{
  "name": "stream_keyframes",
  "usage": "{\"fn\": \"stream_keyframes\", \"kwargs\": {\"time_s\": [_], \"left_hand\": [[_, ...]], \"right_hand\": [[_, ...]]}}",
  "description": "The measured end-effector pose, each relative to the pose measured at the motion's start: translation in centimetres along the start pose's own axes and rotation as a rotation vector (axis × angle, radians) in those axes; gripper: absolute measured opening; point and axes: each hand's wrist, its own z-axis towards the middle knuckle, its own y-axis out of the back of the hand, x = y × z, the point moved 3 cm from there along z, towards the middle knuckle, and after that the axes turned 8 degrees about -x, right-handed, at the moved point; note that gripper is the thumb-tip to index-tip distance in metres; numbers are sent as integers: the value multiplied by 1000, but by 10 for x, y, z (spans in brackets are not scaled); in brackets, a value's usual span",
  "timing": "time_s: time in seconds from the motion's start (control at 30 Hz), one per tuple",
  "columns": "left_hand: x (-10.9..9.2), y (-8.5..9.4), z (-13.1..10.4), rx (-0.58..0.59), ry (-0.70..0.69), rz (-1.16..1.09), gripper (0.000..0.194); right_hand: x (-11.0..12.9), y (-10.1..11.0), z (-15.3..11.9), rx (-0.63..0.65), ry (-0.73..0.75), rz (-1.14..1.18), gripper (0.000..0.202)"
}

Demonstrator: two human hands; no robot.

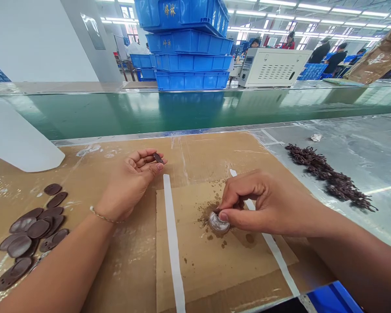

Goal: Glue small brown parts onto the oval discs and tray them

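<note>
Brown discs (38, 228), green belt (127, 111), blue crates (191, 80)

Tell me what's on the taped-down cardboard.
A small round shiny container, dark spots around it, and two white tape strips. The right hand hides part of one strip and whatever lies beneath.

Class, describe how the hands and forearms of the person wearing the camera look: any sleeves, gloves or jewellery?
Both hands, left and right, are ungloved. No sleeves show on the forearms. A thin, pale cord bracelet circles the left wrist; the right wrist shows none.
</note>
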Motion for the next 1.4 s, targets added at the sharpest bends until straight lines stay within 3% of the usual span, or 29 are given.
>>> {"fn": "stream_keyframes", "kwargs": {"time_s": [0.13, 0.3, 0.5, 0.83, 1.1, 1.4], "left_hand": [[0, 1, 1, -2, -20, -14, 43], [-6, -2, -5, 18, 8, -93, 43], [-16, -18, -27, 159, 100, -205, 42], [-17, -45, -60, 406, 291, -298, 42], [-19, -46, -62, 425, 301, -355, 37], [-18, -45, -66, 483, 309, -384, 37]], "right_hand": [[-1, 0, 1, -63, -29, 117, 15], [-5, 3, 3, -219, -107, 476, 13], [-9, 5, 8, -226, -168, 667, 25], [-8, 4, 10, -252, -48, 771, 19], [-8, 0, 8, -282, -4, 765, 14], [-3, -6, 8, -198, 34, 862, 9]]}}
